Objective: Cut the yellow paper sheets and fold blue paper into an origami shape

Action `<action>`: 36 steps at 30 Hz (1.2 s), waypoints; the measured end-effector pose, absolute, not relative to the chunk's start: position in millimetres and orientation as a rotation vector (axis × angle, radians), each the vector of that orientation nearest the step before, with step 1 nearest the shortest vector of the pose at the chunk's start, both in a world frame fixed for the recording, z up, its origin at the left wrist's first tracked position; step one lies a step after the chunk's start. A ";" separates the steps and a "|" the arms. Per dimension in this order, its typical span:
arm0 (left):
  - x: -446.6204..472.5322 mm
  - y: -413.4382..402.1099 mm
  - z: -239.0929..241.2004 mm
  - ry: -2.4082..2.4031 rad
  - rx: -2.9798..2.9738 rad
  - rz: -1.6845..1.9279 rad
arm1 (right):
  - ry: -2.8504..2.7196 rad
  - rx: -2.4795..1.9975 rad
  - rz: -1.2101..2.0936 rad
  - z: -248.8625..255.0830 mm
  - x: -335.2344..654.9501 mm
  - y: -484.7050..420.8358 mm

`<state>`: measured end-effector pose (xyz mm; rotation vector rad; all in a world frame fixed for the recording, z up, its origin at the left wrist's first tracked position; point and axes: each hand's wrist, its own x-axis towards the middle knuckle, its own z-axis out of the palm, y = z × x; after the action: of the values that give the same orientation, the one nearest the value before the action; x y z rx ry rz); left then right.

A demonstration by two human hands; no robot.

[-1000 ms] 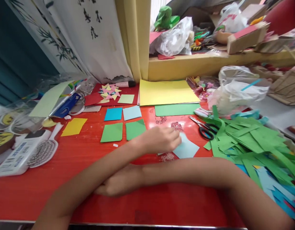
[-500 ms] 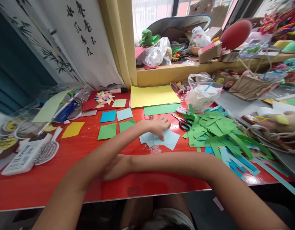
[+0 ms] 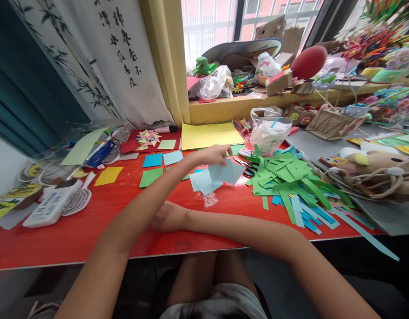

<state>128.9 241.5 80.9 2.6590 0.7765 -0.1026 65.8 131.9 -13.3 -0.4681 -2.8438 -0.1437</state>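
Right hand [image 3: 171, 216] at tabletop [image 3: 101, 241], partly hidden by left forearm [image 3: 133, 215], can't tell its grip; beyond, overlapping light blue squares [image 3: 204, 182] on the tabletop, blurred light blue sheet [image 3: 227, 173] at their right edge, left hand [image 3: 216, 154] grip closed on it; green strips [image 3: 280, 170] and scissors [image 3: 246, 164] to the right, yellow sheet [image 3: 211, 135] at back

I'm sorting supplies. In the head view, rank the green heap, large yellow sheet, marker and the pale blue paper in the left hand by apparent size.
1. Green heap
2. Yellow sheet
3. Pale blue paper, its edges blurred
4. Marker
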 end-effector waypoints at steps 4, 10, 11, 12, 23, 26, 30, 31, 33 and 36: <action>101.8 248.7 91.6 0.934 2.576 -0.046 | -2.856 -0.501 -0.113 -21.0 74.0 128.1; 69.6 233.3 51.0 1.161 2.483 -0.281 | -2.824 -0.561 -0.072 -28.2 75.7 130.2; 68.1 231.0 46.4 1.183 2.471 -0.314 | -2.822 -0.562 -0.070 -29.8 74.6 131.2; 67.8 229.9 43.5 1.198 2.462 -0.340 | -2.820 -0.563 -0.070 -31.3 73.3 132.1; 72.4 228.1 37.0 1.215 2.398 -0.094 | -2.675 -0.389 -0.203 -25.7 122.2 122.6; 61.2 221.9 35.6 1.201 2.362 0.175 | -2.205 -0.580 -0.259 -22.2 172.3 133.8; 49.2 219.1 40.1 1.103 2.286 0.561 | -1.734 -0.940 -0.201 -15.1 225.8 165.7; 48.0 218.4 40.4 1.075 2.260 0.637 | -1.638 -1.029 -0.047 -14.1 232.8 173.0; 48.4 215.8 37.1 1.022 2.199 0.761 | -1.524 -1.108 0.295 -14.6 239.9 183.3; 55.4 209.4 19.0 0.976 2.060 0.944 | -1.474 -1.114 0.696 -21.3 240.7 188.9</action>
<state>55.4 209.4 19.0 2.0599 0.9762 0.9443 240.7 188.9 -21.3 -1.1142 -1.4740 0.6963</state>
